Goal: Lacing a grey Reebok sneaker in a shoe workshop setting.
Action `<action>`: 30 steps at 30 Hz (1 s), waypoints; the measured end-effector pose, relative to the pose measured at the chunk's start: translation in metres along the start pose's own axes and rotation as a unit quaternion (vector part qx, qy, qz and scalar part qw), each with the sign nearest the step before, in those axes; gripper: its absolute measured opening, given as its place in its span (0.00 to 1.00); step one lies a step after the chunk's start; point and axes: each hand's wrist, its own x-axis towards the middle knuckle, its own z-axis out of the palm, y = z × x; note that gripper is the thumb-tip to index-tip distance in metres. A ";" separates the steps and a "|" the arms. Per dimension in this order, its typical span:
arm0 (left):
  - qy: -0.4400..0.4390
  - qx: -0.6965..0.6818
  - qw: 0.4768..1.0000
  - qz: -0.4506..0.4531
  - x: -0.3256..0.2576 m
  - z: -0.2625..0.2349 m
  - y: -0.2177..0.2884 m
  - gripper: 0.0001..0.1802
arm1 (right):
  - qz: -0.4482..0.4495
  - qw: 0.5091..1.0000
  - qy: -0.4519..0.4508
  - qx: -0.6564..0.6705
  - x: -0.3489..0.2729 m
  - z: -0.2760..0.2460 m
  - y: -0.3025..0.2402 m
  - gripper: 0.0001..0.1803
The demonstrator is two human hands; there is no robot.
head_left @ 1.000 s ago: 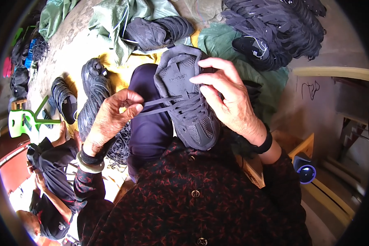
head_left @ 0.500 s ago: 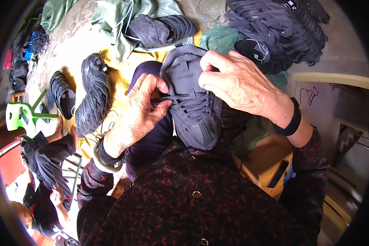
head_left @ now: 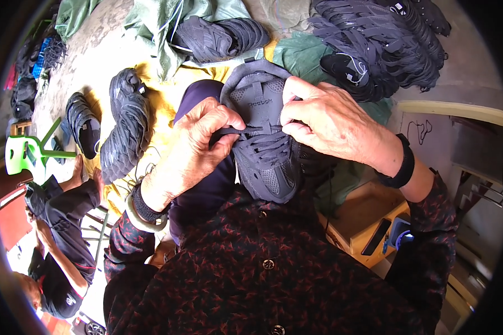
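Biggest thing in here, the heap of dark shoes at the upper right, sits just as it did a second ago. Over on the left, another worker, seated, now has a forearm stretched toward the knees; half a second back that hand was nearer the thigh.

Beside the lap, the wooden box shows much more of itself now that the right arm has swung wide: brown inside, a slim black object at its near end, a blue-lit device next to that, partly behind the sleeve.

And here's the shoe, dark grey, over the lap between both hands, toe toward the shirt front, heel opening away.

The left hand, well out to the side a second ago, is right in at the eyelets! Thumb and forefinger curl toward each other, a small gap at the tips, with the lace caught in the grip. The right hand, loosely spread earlier, is bent up tight, fingertips touching the shoe's right edge; whether they have hold of a lace end, I can't tell.
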 end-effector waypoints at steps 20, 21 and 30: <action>-0.089 -0.343 0.880 -0.315 -0.002 -0.005 0.005 0.12 | 0.048 0.998 0.021 -0.046 -0.008 0.008 -0.009 0.11; -0.089 -0.343 0.880 -0.316 -0.002 -0.005 0.004 0.12 | 0.063 0.997 0.017 -0.041 -0.009 0.005 -0.011 0.11; -0.064 -0.195 0.943 -0.261 -0.001 -0.007 0.002 0.06 | 0.090 0.996 0.014 0.013 -0.006 -0.011 -0.012 0.08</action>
